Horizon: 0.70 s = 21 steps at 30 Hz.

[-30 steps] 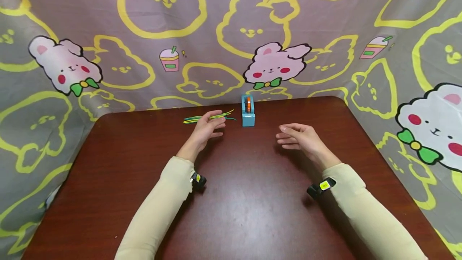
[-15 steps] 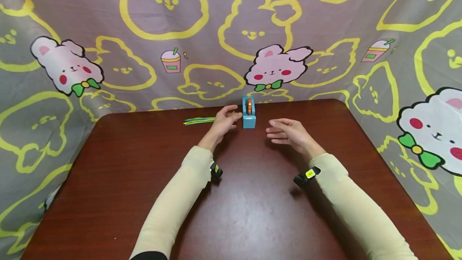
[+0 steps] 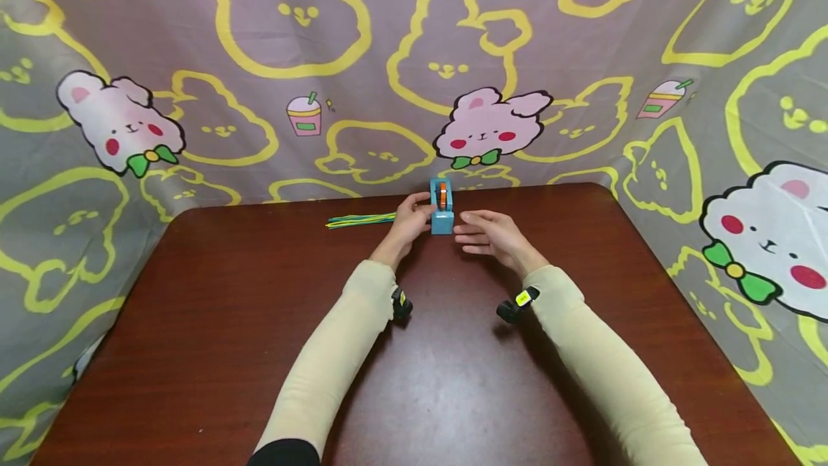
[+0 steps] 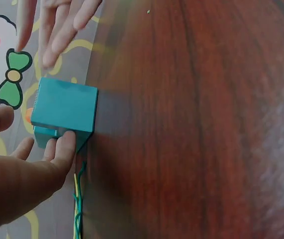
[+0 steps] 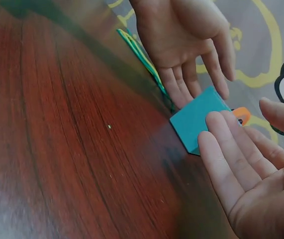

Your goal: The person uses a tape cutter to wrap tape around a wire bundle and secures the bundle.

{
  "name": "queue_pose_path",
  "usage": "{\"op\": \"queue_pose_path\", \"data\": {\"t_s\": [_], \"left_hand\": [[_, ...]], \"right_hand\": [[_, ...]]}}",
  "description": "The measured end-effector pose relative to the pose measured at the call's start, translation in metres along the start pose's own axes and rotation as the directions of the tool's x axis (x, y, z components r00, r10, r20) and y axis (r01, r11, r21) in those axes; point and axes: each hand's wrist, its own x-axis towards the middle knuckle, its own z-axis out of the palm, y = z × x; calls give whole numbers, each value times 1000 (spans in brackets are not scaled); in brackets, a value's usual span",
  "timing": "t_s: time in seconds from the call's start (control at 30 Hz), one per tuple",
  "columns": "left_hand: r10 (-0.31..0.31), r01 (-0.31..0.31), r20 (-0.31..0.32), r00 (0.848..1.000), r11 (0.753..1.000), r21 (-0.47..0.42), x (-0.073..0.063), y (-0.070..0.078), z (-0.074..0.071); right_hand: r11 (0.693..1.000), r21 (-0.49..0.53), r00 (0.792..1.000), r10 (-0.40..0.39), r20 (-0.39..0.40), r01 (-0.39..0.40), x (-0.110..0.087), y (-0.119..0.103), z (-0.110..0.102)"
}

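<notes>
A blue tape dispenser (image 3: 443, 224) with an orange roll (image 3: 443, 195) in it stands upright near the table's back edge. Beside its left side is my left hand (image 3: 409, 223), fingers extended; in the left wrist view the fingertips appear to touch the dispenser (image 4: 64, 107). My right hand (image 3: 494, 236) hovers just right of it, palm inward and fingers nearly straight. A small gap separates that hand from the dispenser in the head view. The right wrist view has both hands flanking the dispenser (image 5: 194, 117), with the right fingers covering part of it.
A thin bundle of green and yellow strands (image 3: 359, 220) lies left of the dispenser, its right end hidden behind my left hand. The dark brown table (image 3: 226, 322) meets a patterned curtain (image 3: 375, 34) at the back and sides.
My left hand has moved right, from over the strands to the dispenser's left side. My right hand has moved left towards the dispenser. The dispenser stays in place.
</notes>
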Motion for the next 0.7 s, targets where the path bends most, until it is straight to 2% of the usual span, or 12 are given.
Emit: {"op": "queue_pose_path", "data": {"t_s": [0.3, 0.7], "left_hand": [[33, -33, -1, 999, 999, 23, 1, -4, 6], [57, -58, 5, 998, 995, 84, 2, -5, 4]], "right_hand": [[999, 34, 1000, 3, 30, -4, 12, 2, 7], [1000, 24, 1000, 17, -4, -17, 19, -5, 12]]}}
